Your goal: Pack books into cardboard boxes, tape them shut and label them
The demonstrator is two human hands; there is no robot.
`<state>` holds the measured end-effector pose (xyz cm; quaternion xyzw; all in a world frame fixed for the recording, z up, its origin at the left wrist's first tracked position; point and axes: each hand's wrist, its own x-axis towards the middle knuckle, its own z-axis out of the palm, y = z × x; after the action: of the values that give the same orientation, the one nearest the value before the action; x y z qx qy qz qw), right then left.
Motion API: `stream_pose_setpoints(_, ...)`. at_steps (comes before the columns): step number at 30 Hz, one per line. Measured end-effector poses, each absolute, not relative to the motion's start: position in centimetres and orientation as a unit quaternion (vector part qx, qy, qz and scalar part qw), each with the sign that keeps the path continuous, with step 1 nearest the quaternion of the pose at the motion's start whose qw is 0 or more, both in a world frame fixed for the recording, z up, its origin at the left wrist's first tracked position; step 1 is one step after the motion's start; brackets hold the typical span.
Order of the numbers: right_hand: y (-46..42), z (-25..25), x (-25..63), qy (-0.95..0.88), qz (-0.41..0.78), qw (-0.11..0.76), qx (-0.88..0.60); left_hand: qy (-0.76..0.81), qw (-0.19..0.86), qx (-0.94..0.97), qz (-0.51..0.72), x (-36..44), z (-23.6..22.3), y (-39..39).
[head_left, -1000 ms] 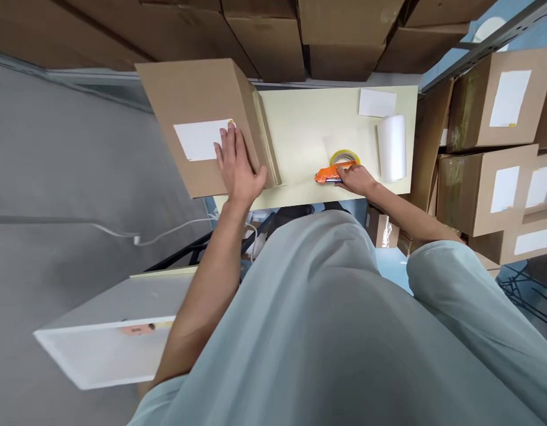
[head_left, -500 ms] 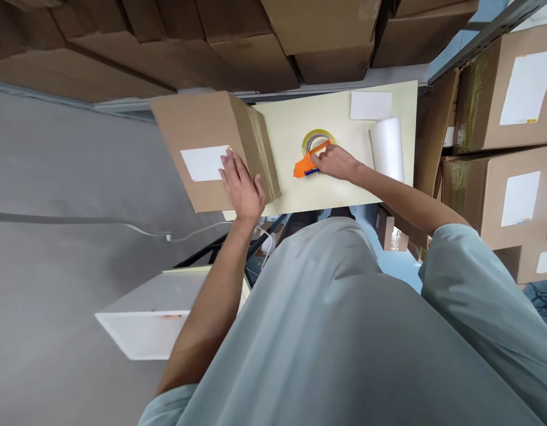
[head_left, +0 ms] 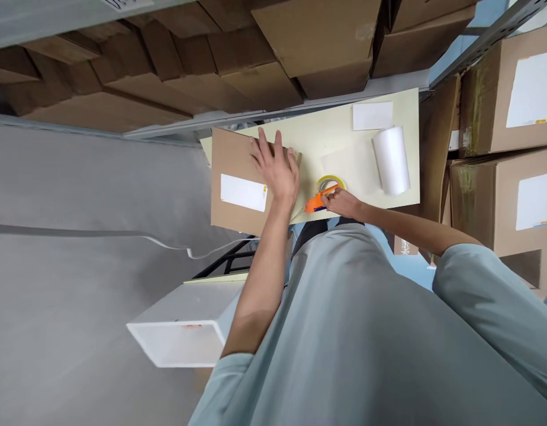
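Brown cardboard box with a flat top [head_left: 238, 160] sits at the left end of the pale-yellow desk [head_left: 309, 133], its near-left portion overhanging the edge. White rectangular label [head_left: 243, 191] lies flat on its upper face.

Left hand [head_left: 277, 168]: palm down near the box's far-right corner, fingers spread and extended; contact appears light, nothing gripped. Right hand [head_left: 343, 203]: fingers curled around the orange plastic tape dispenser [head_left: 315, 204], which carries the yellow-rimmed tape roll [head_left: 330, 179]. Dispenser is low at the desk's near edge, just right of the box; no tape seen reaching the cardboard, though blur limits this.

Change over the last half second: box is turned and shifted right; its taped right side, plain to see earlier, is now largely hidden. Left hand has moved off the label towards the far edge. Dispenser is closer to the near edge, same grasp. Judgement: handling is at a repositioning stage, box being re-oriented with the dispenser kept ready; the loosely placed left hand and the overhang leave some risk of tipping.

Also on the desk: white cylindrical roll of sheet material [head_left: 391, 160], right of the dispenser; white rectangular card [head_left: 373, 116] just beyond it
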<state>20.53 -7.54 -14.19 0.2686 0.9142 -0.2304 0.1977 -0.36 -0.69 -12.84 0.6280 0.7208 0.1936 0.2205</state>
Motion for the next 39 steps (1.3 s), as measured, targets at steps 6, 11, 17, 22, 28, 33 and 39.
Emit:
stream_pose_setpoints(6, -8.8, -14.0, 20.1, 0.902, -0.264, 0.186, 0.286, 0.718, 0.203, 0.628, 0.220, -0.2, -15.6, -1.3)
stream_pose_setpoints(11, -10.0, -14.2, 16.8, 0.911, -0.295, 0.150, 0.246, 0.691, 0.224, 0.657, 0.203, -2.1, -14.9, -4.9)
stream_pose_setpoints(17, -8.9, -14.3, 24.7, 0.899, -0.281, 0.202, 0.270, 0.678, 0.228, 0.666, 0.213, -2.7, -14.5, -6.7)
stream_pose_setpoints(22, -2.9, -13.8, 33.5, 0.874, -0.177, 0.253, 0.375, 0.676, 0.255, 0.659, 0.210, -2.5, -14.3, -6.8)
stream_pose_setpoints(28, 3.1, -15.4, 28.2, 0.891, -0.149, 0.223, 0.366, 0.645, 0.248, 0.699, 0.186, -2.8, -13.7, -8.6)
stream_pose_setpoints(33, 3.3, -15.5, 23.9, 0.894, -0.142, 0.256, 0.340, 0.635, 0.300, 0.694, 0.162, -3.7, -12.8, -10.9)
stream_pose_setpoints(39, 0.0, -14.1, 21.0, 0.904, -0.176, 0.242, 0.304, 0.621, 0.331, 0.698, 0.133, -5.9, -9.6, -14.2)
